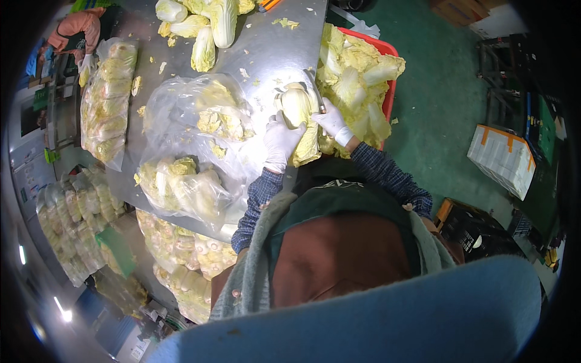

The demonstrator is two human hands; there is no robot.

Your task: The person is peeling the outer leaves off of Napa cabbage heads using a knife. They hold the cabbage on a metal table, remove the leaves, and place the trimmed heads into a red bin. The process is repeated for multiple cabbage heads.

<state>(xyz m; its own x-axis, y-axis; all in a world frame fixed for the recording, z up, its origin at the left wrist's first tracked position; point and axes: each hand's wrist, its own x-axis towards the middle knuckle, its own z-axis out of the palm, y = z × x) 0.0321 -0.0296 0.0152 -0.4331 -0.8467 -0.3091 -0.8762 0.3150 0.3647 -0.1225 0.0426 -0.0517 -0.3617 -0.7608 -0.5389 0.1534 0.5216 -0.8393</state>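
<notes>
A napa cabbage [295, 105] lies at the right edge of a metal table [272, 50], its stem end pointing away from me. My left hand [283, 138], in a white glove, grips its left side. Also gloved, my right hand [332, 119] is at the cabbage's right side and holds a knife [314, 88] with a curved blade, which points up and away along the cabbage. Some outer leaves hang loose around the head. Left of my hands, a clear plastic bag [181, 102] is spread on the table, with several cabbages [190, 181] in its nearer part.
A red bin [389, 97] heaped with cabbage leaves [358, 86] stands against the table's right side. More cabbages [222, 22] lie at the far end. A filled bag [111, 100] is at the left edge, near a person [79, 31] in pink sleeves. Bagged cabbages [190, 263] are stacked below.
</notes>
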